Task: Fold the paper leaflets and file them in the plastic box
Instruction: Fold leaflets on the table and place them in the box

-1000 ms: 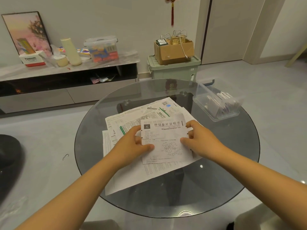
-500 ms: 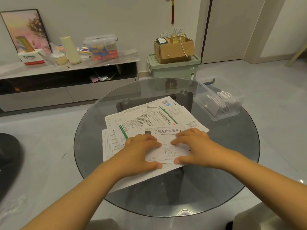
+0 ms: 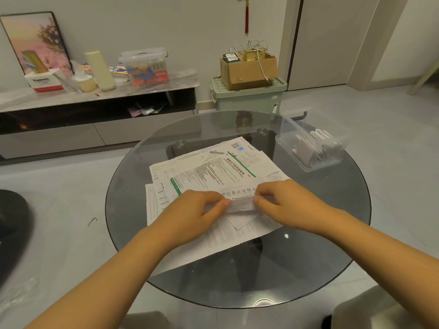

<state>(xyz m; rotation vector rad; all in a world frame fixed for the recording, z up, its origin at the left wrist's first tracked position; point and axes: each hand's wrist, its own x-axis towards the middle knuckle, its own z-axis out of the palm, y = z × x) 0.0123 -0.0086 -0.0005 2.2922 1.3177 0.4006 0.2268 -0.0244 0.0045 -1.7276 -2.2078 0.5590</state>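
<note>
A small white leaflet [image 3: 240,198] with a printed heading lies on a pile of unfolded leaflets [image 3: 209,172] in the middle of the round glass table [image 3: 320,233]. My left hand [image 3: 192,214] pinches the leaflet's near edge from the left and my right hand [image 3: 287,203] pinches it from the right; that edge is lifted and curled over toward the heading. A clear plastic box [image 3: 306,162] with several folded leaflets standing in it sits at the table's right rim, beyond my right hand.
A low cabinet [image 3: 99,98] with a lidded clear tub, a roll and small boxes runs along the wall at the left. A green storage bin [image 3: 249,98] with a cardboard box on top stands behind the table. A dark object is at the far left floor.
The leaflet was held up, then pressed flat on the pile by both hands; now both hands pinch its near edge and roll it upward into a fold.
</note>
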